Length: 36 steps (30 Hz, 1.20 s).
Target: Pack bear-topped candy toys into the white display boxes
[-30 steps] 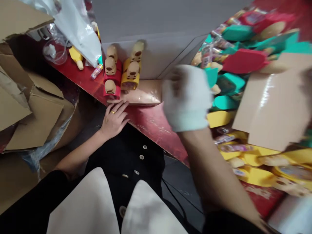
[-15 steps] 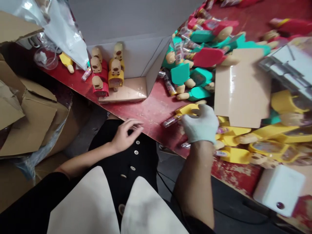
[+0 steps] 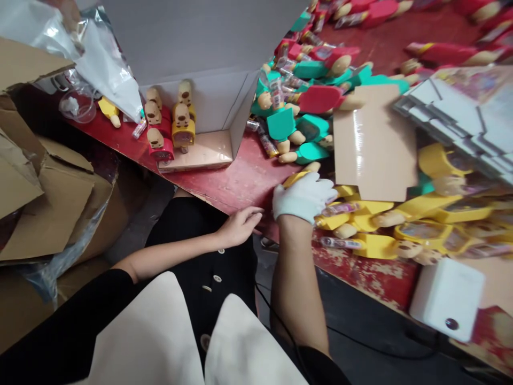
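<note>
My left hand (image 3: 239, 226), bare, hovers at the front edge of the red table (image 3: 250, 184), fingers stretched to the right and nothing visible in it. Just right of it, my right hand (image 3: 302, 199), in a white glove, lies back upward with its fingers curled over a yellow animal-headed toy (image 3: 295, 178). Most of that toy is hidden under the glove. Further yellow toys (image 3: 377, 245) with clear tubes lie right of this hand. To the left, an open box (image 3: 212, 152) holds red toys (image 3: 161, 148) and yellow toys (image 3: 183, 132) standing in two rows.
Green toys (image 3: 281, 124) and red toys (image 3: 320, 99) are heaped behind my right hand. A flat cardboard piece (image 3: 377, 149) rests among them, beside stacked grey-white folded boxes (image 3: 452, 117). A white device (image 3: 448, 299) sits at the right front edge. Torn cartons (image 3: 60, 198) stand at left.
My left hand has moved right, its fingers straighter, towards my right hand. The right hand has closed over the yellow toy, whose clear tube no longer shows. The view has shifted slightly.
</note>
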### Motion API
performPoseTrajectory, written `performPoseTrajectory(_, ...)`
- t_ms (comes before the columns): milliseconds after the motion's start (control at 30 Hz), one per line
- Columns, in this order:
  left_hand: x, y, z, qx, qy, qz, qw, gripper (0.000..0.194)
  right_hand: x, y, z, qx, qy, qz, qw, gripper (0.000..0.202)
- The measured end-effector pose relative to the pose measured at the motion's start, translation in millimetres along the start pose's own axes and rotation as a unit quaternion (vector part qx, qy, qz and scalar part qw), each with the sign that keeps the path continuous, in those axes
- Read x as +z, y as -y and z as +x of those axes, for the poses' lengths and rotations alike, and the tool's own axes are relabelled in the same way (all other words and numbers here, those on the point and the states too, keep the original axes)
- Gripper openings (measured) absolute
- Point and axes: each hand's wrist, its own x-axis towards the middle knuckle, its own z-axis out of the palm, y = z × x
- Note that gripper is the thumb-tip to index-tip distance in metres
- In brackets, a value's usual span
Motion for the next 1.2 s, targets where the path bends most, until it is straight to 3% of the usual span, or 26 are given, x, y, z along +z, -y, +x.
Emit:
performPoseTrajectory(100,1.5,0,-7,0.006,-0.028,-0.006,1.0,0.031,-5,-1,-18,-0.024,0.022,0.035,0.999,0.052)
performPoseTrajectory(200,1.1,-4,-14,-0.012,-0.013,-0.047,0.999,0.035,-3,-9,-42,-0.029,0.07,0.208,0.975,0.049)
performPoseTrajectory(333,-8.2,-5,-28,-0.035,0.0,-0.109,0.993,0.051,4,-21,-58,-0.051,0.138,0.493,0.858,0.052)
performPoseTrajectory(400,-22.7,-8,-40,0.014,-0.009,-0.022,1.0,0.049,2,-23,-55,-0.092,0.182,0.546,0.813,0.056)
performPoseTrajectory(467,-44.6,-17,-54,0.083,-0.011,0.125,0.989,0.046,-7,-18,-48,-0.134,0.23,0.553,0.789,0.056)
performPoseTrajectory(533,-71.7,-29,-66,0.156,-0.058,0.283,0.945,0.044,-19,-3,-41,-0.175,0.231,0.562,0.775,0.047)
performPoseTrajectory(633,-114.5,-43,-74,0.237,-0.192,0.47,0.828,0.046,-31,36,-36,-0.248,0.119,0.606,0.746,0.042)
performPoseTrajectory(700,-138.8,-46,-71,0.247,-0.247,0.551,0.758,0.049,-27,67,-34,-0.302,0.062,0.611,0.729,0.043)
performPoseTrajectory(800,-160.9,-41,-61,0.225,-0.27,0.611,0.709,0.05,-5,103,-31,-0.357,0.056,0.568,0.739,0.042)
performPoseTrajectory(933,-166.3,-34,-56,0.21,-0.259,0.638,0.695,0.046,8,116,-21,-0.398,0.056,0.473,0.784,0.039)
performPoseTrajectory(1100,-164.4,-35,-59,0.216,-0.254,0.624,0.707,0.044,-39,132,-19,-0.468,0.111,0.26,0.837,0.03)
performPoseTrajectory(1200,-165.9,-38,-58,0.213,-0.243,0.616,0.719,0.045,-56,147,-22,-0.493,0.132,0.15,0.847,0.036)
